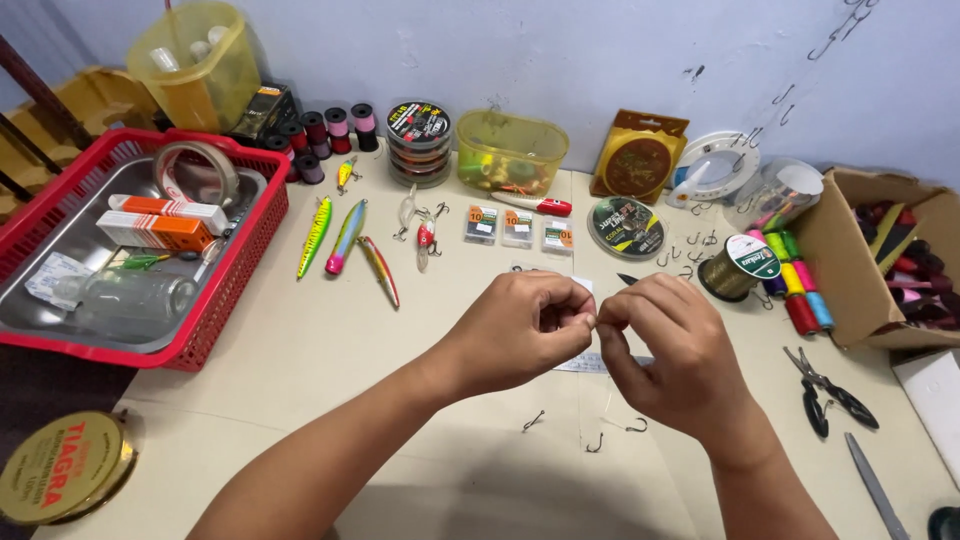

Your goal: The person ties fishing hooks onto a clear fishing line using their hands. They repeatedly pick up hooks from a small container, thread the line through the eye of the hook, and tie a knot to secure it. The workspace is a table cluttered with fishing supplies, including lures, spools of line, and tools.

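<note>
Pale worktop [330, 360] carrying fishing lures [345, 238], thread spools [795, 280], a red basket [225, 300] and loose hooks [595, 440], left hand [520, 335] and right hand [670, 355] meeting above it, each grip pinching closed on something too small to tell.

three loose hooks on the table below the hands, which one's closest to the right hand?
The rightmost hook, just left of the right hand's wrist; the other two lie farther left.

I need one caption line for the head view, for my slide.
Left hand and right hand pinch together above loose hooks on a table.
</note>
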